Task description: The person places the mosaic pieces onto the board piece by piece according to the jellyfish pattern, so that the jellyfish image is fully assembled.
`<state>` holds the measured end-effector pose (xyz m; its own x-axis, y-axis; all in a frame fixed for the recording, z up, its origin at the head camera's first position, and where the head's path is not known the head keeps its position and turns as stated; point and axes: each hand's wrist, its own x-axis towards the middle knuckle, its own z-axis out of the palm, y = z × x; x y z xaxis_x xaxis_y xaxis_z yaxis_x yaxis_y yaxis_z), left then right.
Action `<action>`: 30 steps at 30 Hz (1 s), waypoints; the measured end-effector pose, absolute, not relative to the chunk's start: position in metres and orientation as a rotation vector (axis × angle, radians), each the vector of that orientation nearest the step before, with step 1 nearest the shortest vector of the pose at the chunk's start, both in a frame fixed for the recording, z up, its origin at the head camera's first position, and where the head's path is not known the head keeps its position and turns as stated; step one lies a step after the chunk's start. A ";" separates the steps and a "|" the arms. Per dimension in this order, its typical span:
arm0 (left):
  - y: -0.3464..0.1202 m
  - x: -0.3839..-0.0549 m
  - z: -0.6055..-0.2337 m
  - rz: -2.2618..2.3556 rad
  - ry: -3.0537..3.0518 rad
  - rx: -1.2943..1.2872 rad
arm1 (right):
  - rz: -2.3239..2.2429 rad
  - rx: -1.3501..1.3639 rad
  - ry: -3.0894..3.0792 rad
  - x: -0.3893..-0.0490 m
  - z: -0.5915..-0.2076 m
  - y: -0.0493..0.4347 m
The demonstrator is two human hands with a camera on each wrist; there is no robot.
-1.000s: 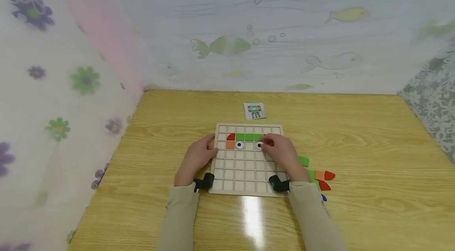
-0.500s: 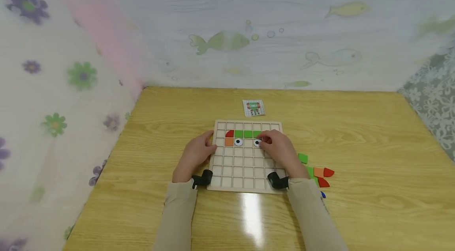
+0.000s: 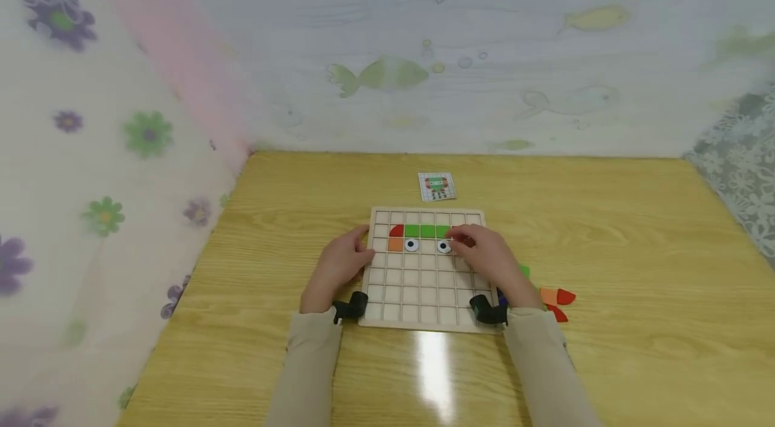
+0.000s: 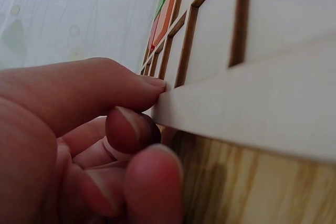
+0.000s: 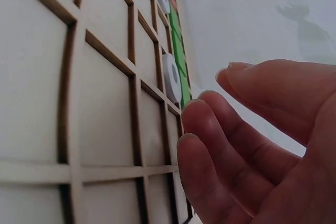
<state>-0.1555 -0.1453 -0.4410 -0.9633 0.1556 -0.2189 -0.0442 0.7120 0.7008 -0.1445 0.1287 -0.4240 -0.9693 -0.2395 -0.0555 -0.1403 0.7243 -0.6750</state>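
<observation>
Grid board (image 3: 411, 294), lower center of frame: left hand (image 3: 340, 260) pinching its edge, right hand (image 3: 487, 255) has loosely parted fingers, holding nothing, near an eye tile (image 3: 443, 246).

Pale gridded board (image 3: 430, 277), green tiles (image 3: 428, 231)

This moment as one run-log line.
left hand: at left edge of grid board; right hand: thumb clear of fingers, by nearer eye tile; green square tiles: in row
</observation>
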 end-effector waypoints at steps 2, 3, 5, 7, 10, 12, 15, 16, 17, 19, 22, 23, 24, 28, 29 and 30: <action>-0.144 -0.155 -0.442 1.103 2.655 0.105 | -1.090 -0.297 2.784 -0.141 -0.422 0.132; -0.143 -0.155 -0.442 1.105 2.654 0.112 | -1.099 -0.286 2.782 -0.140 -0.421 0.134; -0.143 -0.155 -0.442 1.104 2.658 0.112 | -1.116 -0.278 2.775 -0.137 -0.419 0.136; -0.144 -0.155 -0.441 1.099 2.664 0.103 | -1.132 -0.262 2.755 -0.135 -0.418 0.138; -0.146 -0.154 -0.441 1.092 2.668 0.092 | -1.122 -0.251 2.750 -0.131 -0.418 0.144; -0.147 -0.153 -0.440 1.089 2.669 0.084 | -1.119 -0.251 2.749 -0.127 -0.418 0.149; -0.147 -0.151 -0.439 1.093 2.667 0.076 | -1.106 -0.261 2.757 -0.123 -0.417 0.157; -0.147 -0.151 -0.439 1.092 2.668 0.074 | -1.105 -0.260 2.755 -0.121 -0.417 0.160; -0.147 -0.151 -0.439 1.094 2.666 0.069 | -1.100 -0.260 2.755 -0.120 -0.416 0.163; -0.147 -0.151 -0.439 1.096 2.659 0.066 | -1.080 -0.254 2.756 -0.117 -0.415 0.169; -0.144 -0.151 -0.439 1.098 2.651 0.056 | -1.041 -0.248 2.776 -0.112 -0.413 0.179; -0.143 -0.151 -0.438 1.088 2.652 0.052 | -1.029 -0.256 2.782 -0.110 -0.412 0.183; -0.142 -0.150 -0.438 1.072 2.659 0.051 | -1.016 -0.258 2.792 -0.108 -0.412 0.186; -0.139 -0.151 -0.437 0.984 2.701 0.050 | -0.996 -0.266 2.811 -0.099 -0.410 0.199; -0.138 -0.151 -0.437 0.967 2.710 0.053 | -0.991 -0.268 2.812 -0.097 -0.410 0.202; -0.138 -0.151 -0.437 0.960 2.717 0.055 | -0.988 -0.261 2.816 -0.094 -0.410 0.206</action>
<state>-0.1509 -0.1381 -0.4370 -0.9658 0.1208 -0.2293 -0.0500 0.7812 0.6222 -0.0935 0.2055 -0.4101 -0.9743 -0.2107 -0.0798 -0.1146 0.7686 -0.6294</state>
